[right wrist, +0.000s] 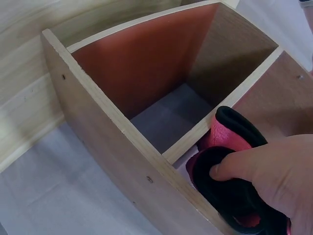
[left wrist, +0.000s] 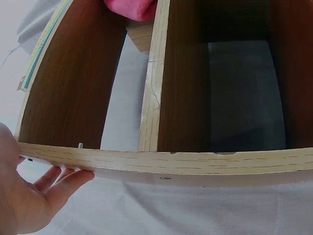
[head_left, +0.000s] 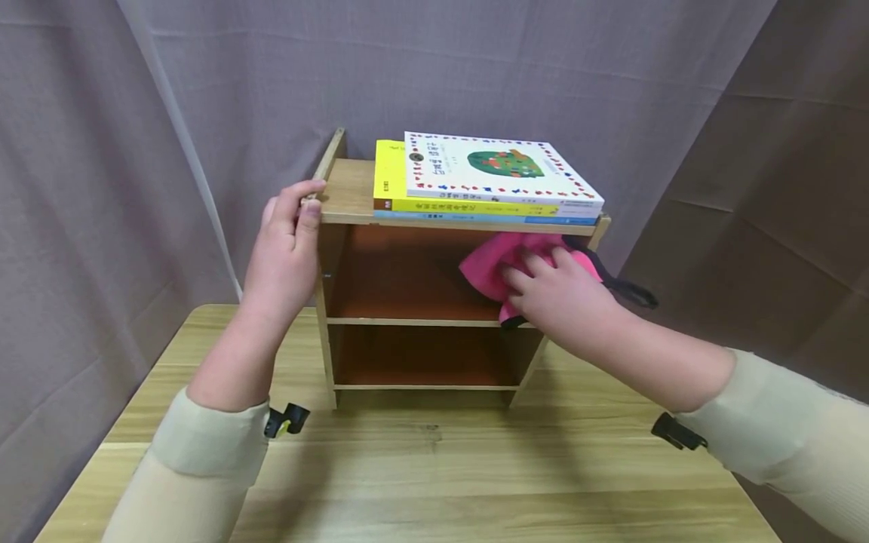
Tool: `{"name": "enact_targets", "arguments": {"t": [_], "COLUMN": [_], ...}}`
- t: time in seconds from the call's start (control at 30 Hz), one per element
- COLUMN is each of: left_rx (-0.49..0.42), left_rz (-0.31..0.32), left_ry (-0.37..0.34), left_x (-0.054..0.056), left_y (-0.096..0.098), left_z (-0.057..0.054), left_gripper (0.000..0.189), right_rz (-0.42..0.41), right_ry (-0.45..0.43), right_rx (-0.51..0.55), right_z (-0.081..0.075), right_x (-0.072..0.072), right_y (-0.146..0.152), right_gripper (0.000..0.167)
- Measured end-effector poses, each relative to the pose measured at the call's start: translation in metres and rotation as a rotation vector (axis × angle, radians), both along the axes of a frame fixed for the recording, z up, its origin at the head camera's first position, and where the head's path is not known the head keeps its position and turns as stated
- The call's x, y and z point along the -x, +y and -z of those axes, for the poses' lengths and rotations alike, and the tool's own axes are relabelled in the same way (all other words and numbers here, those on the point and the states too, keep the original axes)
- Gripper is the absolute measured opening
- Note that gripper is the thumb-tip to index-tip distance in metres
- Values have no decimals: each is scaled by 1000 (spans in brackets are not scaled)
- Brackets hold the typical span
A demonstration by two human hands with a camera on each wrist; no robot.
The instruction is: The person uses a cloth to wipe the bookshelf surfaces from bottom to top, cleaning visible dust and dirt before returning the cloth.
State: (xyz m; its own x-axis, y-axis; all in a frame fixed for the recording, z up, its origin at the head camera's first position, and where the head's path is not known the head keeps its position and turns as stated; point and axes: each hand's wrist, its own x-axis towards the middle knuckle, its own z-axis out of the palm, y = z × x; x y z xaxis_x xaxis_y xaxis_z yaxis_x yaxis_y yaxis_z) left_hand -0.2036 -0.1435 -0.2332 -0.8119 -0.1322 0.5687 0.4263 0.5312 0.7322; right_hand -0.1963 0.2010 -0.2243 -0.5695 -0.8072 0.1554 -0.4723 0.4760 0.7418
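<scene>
A small wooden bookshelf (head_left: 424, 323) with open compartments stands on a table. At its upper left corner, my left hand (head_left: 288, 249) grips the side panel; in the left wrist view, fingers (left wrist: 61, 188) of that hand lie along the panel's outer face. My right hand (head_left: 560, 298) holds a pink cloth (head_left: 490, 264) with black edging and a black loop at the right end of the upper compartment. Seen from the right wrist, the thumb (right wrist: 234, 166) presses on the bunched cloth (right wrist: 230, 137) beside the divider board.
Several books lie stacked on the bookshelf's top, a white book (head_left: 502, 166) uppermost, with a yellow book (head_left: 390, 173) beneath. The wood-grain table (head_left: 421, 467) extends in front of the bookshelf. Grey curtain cloth (head_left: 475, 68) hangs close behind.
</scene>
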Motion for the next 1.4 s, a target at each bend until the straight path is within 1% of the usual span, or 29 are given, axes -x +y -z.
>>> {"name": "enact_targets", "arguments": {"t": [0.07, 0.17, 0.23, 0.3, 0.4, 0.5, 0.67, 0.83, 1.0, 1.23, 1.4], "left_rx": [-1, 0, 1, 2, 3, 5, 5, 5, 9, 16, 16], "left_rz": [0, 3, 5, 7, 9, 8, 6, 6, 4, 2, 7], "left_ry": [2, 2, -1, -3, -7, -9, -13, -8, 5, -4, -7], "left_x": [0, -1, -1, -1, -2, -2, -3, -2, -1, -2, -3], "left_y": [0, 0, 0, 0, 0, 0, -1, -1, 0, 0, 0], "left_z": [0, -1, -1, -1, -1, -1, -2, -1, -1, -2, -2], "left_gripper": [45, 45, 45, 46, 46, 46, 46, 46, 45, 46, 47], "right_rz": [17, 34, 31, 20, -10, -28, -48, -36, -55, -96, -100], "right_ry": [-8, -28, -26, -14, 24, 41, 32, -8, -27, -11, 7], "right_rx": [-14, -2, 11, 21, 32, 53, 99, 164, 251, 315, 343], "right_z": [0, 1, 2, 4, 8, 11, 15, 19, 25, 35, 42], "right_x": [-1, -2, -2, -2, -1, 1, 2, 2, 1, 2, 3], "right_y": [2, 5, 8, 11, 16, 20, 22, 22, 19, 15, 13], "right_gripper": [33, 48, 51, 50, 37, 35, 39, 45, 40, 47, 50]}}
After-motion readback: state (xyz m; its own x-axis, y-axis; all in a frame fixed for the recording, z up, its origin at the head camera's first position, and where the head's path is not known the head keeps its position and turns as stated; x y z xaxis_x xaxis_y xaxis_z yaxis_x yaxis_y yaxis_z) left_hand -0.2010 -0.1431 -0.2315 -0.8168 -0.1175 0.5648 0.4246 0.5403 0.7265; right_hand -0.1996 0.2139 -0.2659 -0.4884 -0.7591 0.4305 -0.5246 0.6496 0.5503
